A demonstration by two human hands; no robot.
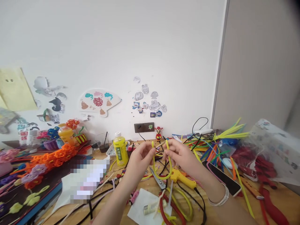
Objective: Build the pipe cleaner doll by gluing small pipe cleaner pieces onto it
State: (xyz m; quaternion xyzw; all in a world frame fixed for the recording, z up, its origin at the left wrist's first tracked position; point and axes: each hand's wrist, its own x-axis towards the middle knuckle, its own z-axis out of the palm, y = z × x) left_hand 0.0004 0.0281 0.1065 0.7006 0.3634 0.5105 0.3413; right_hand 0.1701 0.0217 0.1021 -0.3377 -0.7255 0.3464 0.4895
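A yellow pipe cleaner (170,165) hangs in a U-shaped loop between my two hands, above the table. My left hand (143,156) pinches one end between thumb and fingers. The other end is gripped by my right hand (179,153), which wears a bracelet on its wrist. A thin tan stick (160,144) spans the gap between the fingertips; which hand holds it I cannot tell. Below the loop lie scissors (158,180) with their blades pointing away from me, and a yellow hot glue gun (184,178) rests just right of them.
A yellow drink bottle (120,150) stands left of my hands. A phone (222,179) lies beneath my right forearm, near bundles of coloured pipe cleaners (232,132). Orange pipe-cleaner flowers (52,159) fill the left side. Black cables (202,200) cross the table; white paper (138,206) lies in front.
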